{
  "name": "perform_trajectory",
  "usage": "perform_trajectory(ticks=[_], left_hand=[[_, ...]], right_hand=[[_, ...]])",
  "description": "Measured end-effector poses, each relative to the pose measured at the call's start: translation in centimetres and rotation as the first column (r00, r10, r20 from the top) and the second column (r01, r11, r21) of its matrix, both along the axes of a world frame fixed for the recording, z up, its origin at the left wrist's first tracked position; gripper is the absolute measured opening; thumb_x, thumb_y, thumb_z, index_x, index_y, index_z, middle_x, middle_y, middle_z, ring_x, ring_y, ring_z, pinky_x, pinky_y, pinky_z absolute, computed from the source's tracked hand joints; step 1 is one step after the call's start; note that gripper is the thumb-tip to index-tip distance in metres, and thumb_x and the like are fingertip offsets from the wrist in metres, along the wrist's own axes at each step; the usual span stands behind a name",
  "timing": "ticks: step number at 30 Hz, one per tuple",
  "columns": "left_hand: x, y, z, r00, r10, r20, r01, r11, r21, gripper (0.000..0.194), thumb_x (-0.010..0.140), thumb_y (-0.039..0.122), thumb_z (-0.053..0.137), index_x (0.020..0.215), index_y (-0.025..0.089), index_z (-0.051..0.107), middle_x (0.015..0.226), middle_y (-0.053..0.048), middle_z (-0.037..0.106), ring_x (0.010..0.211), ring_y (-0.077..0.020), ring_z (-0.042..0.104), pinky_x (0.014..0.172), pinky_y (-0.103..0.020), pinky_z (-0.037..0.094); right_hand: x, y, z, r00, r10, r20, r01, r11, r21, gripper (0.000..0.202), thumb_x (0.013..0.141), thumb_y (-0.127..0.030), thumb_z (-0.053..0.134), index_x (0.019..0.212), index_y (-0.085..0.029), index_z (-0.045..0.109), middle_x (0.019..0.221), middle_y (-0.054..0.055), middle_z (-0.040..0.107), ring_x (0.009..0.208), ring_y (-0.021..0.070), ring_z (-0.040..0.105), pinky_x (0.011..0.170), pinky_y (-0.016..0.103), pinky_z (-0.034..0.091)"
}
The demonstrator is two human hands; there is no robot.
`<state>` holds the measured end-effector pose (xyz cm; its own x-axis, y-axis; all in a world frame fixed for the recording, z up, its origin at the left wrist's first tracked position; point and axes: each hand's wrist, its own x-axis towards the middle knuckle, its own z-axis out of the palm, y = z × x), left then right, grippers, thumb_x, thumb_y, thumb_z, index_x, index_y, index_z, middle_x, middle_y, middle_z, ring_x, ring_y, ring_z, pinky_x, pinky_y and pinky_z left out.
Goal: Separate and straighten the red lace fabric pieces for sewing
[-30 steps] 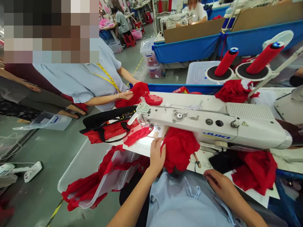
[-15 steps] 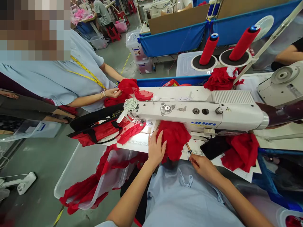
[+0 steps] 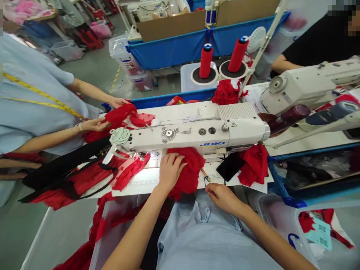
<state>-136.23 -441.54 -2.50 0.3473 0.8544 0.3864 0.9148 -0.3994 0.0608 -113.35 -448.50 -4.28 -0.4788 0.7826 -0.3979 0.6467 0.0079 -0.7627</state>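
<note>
My left hand (image 3: 170,170) lies palm down on a bunched red fabric piece (image 3: 192,165), its fingers slightly spread. The fabric lies in front of the white sewing machine (image 3: 185,133), partly beneath its arm. My right hand (image 3: 223,197) is at the table's front edge with its fingers curled together. Just beyond those fingers, a thin brown stick (image 3: 205,174) with a dark loop at its near end lies on the table. A dark strand runs from the loop toward my fingertips; what they grip is too small to make out.
A black phone (image 3: 230,168) and more red fabric (image 3: 254,165) lie to the right. A red and black bag (image 3: 78,183) sits at the left. Red thread cones (image 3: 206,62) stand behind the machine. A co-worker's hand (image 3: 94,123) handles red fabric at the left end.
The view has swung right, so the table appears farther left. My right hand has drawn back slightly from the brown stick. My left hand stays on the red fabric.
</note>
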Motion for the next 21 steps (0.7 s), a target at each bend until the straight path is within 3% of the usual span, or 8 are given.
perform_trajectory(ticks=[6, 9, 11, 13, 15, 16, 19, 21], left_hand=[[-1.5, 0.6, -0.4, 0.998, -0.065, -0.008, 0.066, 0.998, 0.024, 0.013, 0.089, 0.021, 0.056, 0.086, 0.023, 0.068, 0.086, -0.004, 0.067, 0.083, -0.0217, 0.054, 0.075, -0.035, 0.039], [-2.2, 1.0, -0.9, 0.997, -0.080, 0.008, 0.081, 0.996, -0.029, 0.016, 0.091, 0.021, 0.051, 0.092, 0.022, 0.068, 0.090, -0.007, 0.066, 0.085, -0.0223, 0.055, 0.076, -0.037, 0.040], [-2.6, 1.3, -1.3, 0.993, -0.114, 0.005, 0.114, 0.992, -0.054, 0.019, 0.091, 0.023, 0.050, 0.099, 0.021, 0.067, 0.094, -0.008, 0.066, 0.087, -0.0232, 0.056, 0.078, -0.038, 0.041], [-3.0, 1.4, -1.5, 0.991, -0.132, 0.002, 0.132, 0.989, -0.059, 0.022, 0.091, 0.026, 0.051, 0.106, 0.020, 0.065, 0.095, -0.009, 0.065, 0.088, -0.0241, 0.056, 0.079, -0.038, 0.041], [-3.0, 1.5, -1.7, 0.991, -0.135, 0.001, 0.135, 0.989, -0.053, 0.022, 0.090, 0.027, 0.052, 0.106, 0.020, 0.065, 0.093, -0.009, 0.064, 0.087, -0.0244, 0.055, 0.078, -0.038, 0.040], [-2.9, 1.5, -1.8, 0.991, -0.134, 0.005, 0.134, 0.990, -0.045, 0.020, 0.090, 0.027, 0.053, 0.104, 0.020, 0.066, 0.091, -0.009, 0.064, 0.086, -0.0243, 0.055, 0.077, -0.037, 0.040], [-2.5, 1.6, -1.7, 0.993, -0.114, 0.022, 0.114, 0.993, -0.006, 0.015, 0.090, 0.027, 0.054, 0.095, 0.022, 0.067, 0.087, -0.007, 0.063, 0.083, -0.0237, 0.053, 0.075, -0.036, 0.038], [-2.2, 1.5, -1.5, 0.996, -0.084, 0.026, 0.083, 0.996, 0.015, 0.016, 0.090, 0.026, 0.054, 0.097, 0.022, 0.067, 0.089, -0.007, 0.063, 0.084, -0.0236, 0.053, 0.076, -0.036, 0.038]], right_hand=[[-1.4, -0.7, -0.8, 0.976, -0.174, -0.132, 0.177, 0.984, 0.011, 0.021, 0.078, -0.008, 0.049, 0.083, -0.020, 0.066, 0.081, 0.003, 0.070, 0.069, 0.0164, 0.062, 0.063, 0.024, 0.042], [0.1, -0.9, -1.3, 0.903, -0.381, -0.196, 0.395, 0.918, 0.033, 0.017, 0.080, -0.017, 0.050, 0.083, -0.022, 0.066, 0.078, 0.001, 0.069, 0.067, 0.0154, 0.062, 0.062, 0.024, 0.044], [2.7, -0.9, -1.9, 0.781, -0.597, -0.184, 0.616, 0.785, 0.069, 0.021, 0.085, -0.027, 0.045, 0.090, -0.020, 0.063, 0.079, 0.003, 0.068, 0.068, 0.0169, 0.062, 0.062, 0.026, 0.047], [5.9, -0.7, -2.6, 0.589, -0.795, -0.142, 0.807, 0.572, 0.145, 0.030, 0.088, -0.038, 0.040, 0.099, -0.017, 0.060, 0.085, 0.008, 0.066, 0.074, 0.0201, 0.061, 0.067, 0.031, 0.049], [8.9, -0.2, -3.2, 0.407, -0.907, -0.106, 0.896, 0.373, 0.242, 0.039, 0.086, -0.045, 0.042, 0.107, -0.015, 0.056, 0.095, 0.012, 0.063, 0.079, 0.0230, 0.059, 0.071, 0.037, 0.049], [10.1, 0.3, -3.4, 0.346, -0.933, -0.095, 0.907, 0.307, 0.290, 0.044, 0.083, -0.048, 0.047, 0.112, -0.015, 0.055, 0.104, 0.014, 0.060, 0.083, 0.0246, 0.058, 0.075, 0.040, 0.049], [12.5, 2.0, -4.0, 0.293, -0.950, -0.110, 0.893, 0.231, 0.387, 0.052, 0.066, -0.046, 0.068, 0.110, -0.019, 0.061, 0.119, 0.015, 0.054, 0.101, 0.0308, 0.054, 0.087, 0.046, 0.043], [13.7, 3.1, -4.5, 0.286, -0.947, -0.147, 0.897, 0.210, 0.389, 0.034, 0.065, -0.042, 0.066, 0.090, -0.019, 0.066, 0.106, 0.012, 0.060, 0.098, 0.0317, 0.054, 0.088, 0.046, 0.041]])
